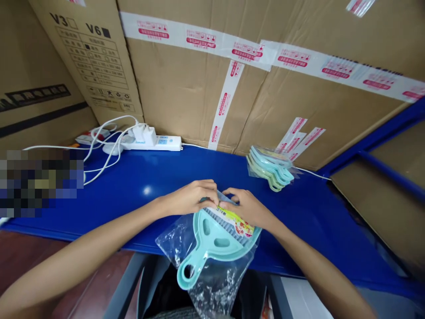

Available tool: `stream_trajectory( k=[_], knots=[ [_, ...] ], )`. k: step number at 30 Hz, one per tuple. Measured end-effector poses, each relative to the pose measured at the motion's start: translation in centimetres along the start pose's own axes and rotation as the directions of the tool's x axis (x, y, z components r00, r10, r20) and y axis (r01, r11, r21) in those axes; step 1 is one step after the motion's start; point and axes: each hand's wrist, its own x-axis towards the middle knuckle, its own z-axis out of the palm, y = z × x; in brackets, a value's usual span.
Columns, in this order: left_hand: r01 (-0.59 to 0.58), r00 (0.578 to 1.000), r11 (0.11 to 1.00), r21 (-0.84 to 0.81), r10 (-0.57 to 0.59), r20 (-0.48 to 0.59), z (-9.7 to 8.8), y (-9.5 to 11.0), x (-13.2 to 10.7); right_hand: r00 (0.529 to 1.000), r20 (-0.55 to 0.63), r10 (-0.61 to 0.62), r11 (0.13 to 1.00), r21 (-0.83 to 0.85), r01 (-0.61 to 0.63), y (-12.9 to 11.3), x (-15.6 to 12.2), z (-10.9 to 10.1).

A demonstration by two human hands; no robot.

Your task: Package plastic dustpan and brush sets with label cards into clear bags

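Observation:
A light teal mini dustpan and brush set [212, 248] with grey bristles lies tilted at the blue table's front edge, its looped handle pointing down toward me. Around it is a loose clear plastic bag [175, 237], which spreads past the handle and hangs over the edge. My left hand [199, 197] pinches the far edge of the set, by the top of a yellow and white printed label [234, 219]. Right beside it, my right hand [247, 208] is closed on the same edge, with its thumb over the label. The fingertips almost meet and partly hide what they grip.
Several bagged dustpan sets [270, 166] in teal and green lie stacked at the back right of the blue table [133, 204]. A white power strip [169, 142] with plugs and cables stands at the back left. Large cardboard boxes [186, 88] wall the rear. A blurred patch covers the left edge.

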Motion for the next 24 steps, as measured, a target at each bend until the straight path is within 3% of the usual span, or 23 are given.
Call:
stream_trajectory(
  k=[4, 6, 7, 8, 10, 11, 12, 13, 15, 17, 20, 24],
  knots=[
    [0.017, 1.000, 0.999, -0.042, -0.017, 0.000, 0.1, 0.2, 0.3, 1.000, 0.029, 0.006, 0.975, 0.222, -0.013, 0.6, -0.2, 1.2],
    [0.039, 0.996, 0.996, -0.074, -0.046, -0.083, -0.9, 0.0, 0.3, 0.998, 0.059, 0.037, 0.937, 0.346, -0.056, 0.9, -0.1, 1.6],
    [0.069, 0.981, 0.992, -0.110, -0.087, -0.176, -1.7, -0.3, 0.2, 0.996, 0.060, 0.062, 0.916, 0.394, -0.081, 1.0, 0.1, 1.6],
    [0.109, 0.941, 0.979, -0.172, -0.157, -0.298, -2.6, -0.7, 0.0, 0.995, 0.047, 0.089, 0.896, 0.432, -0.101, 1.2, 0.2, 1.5],
    [0.182, 0.778, 0.908, -0.377, -0.367, -0.510, -4.2, -1.7, -0.4, 0.989, -0.030, 0.145, 0.870, 0.481, -0.113, 1.6, 0.6, 0.6],
    [0.201, 0.693, 0.845, -0.495, -0.480, -0.538, -4.9, -2.2, -0.6, 0.981, -0.094, 0.172, 0.866, 0.489, -0.105, 2.0, 0.8, -0.1],
    [0.216, 0.646, 0.767, -0.604, -0.576, -0.501, -5.2, -2.7, -0.8, 0.965, -0.170, 0.199, 0.868, 0.487, -0.093, 2.5, 1.0, -0.8],
    [0.235, 0.641, 0.679, -0.695, -0.646, -0.414, -5.3, -3.1, -0.9, 0.939, -0.259, 0.225, 0.877, 0.474, -0.079, 3.0, 1.2, -1.6],
    [0.287, 0.713, 0.504, -0.815, -0.680, -0.170, -4.5, -3.4, -0.8, 0.856, -0.451, 0.253, 0.913, 0.404, -0.057, 4.2, 1.4, -3.1],
    [0.299, 0.787, 0.354, -0.886, -0.616, 0.020, -2.7, -3.1, -0.3, 0.777, -0.586, 0.228, 0.954, 0.293, -0.059, 5.2, 1.6, -4.2],
    [0.259, 0.843, 0.220, -0.940, -0.526, 0.110, 0.3, -1.9, 0.3, 0.745, -0.645, 0.168, 0.984, 0.150, -0.092, 5.8, 1.6, -4.4],
    [0.247, 0.821, 0.184, -0.951, -0.560, 0.105, 2.2, -1.3, 0.4, 0.742, -0.657, 0.131, 0.991, 0.084, -0.101, 4.7, 1.2, -3.0]
  ],
)
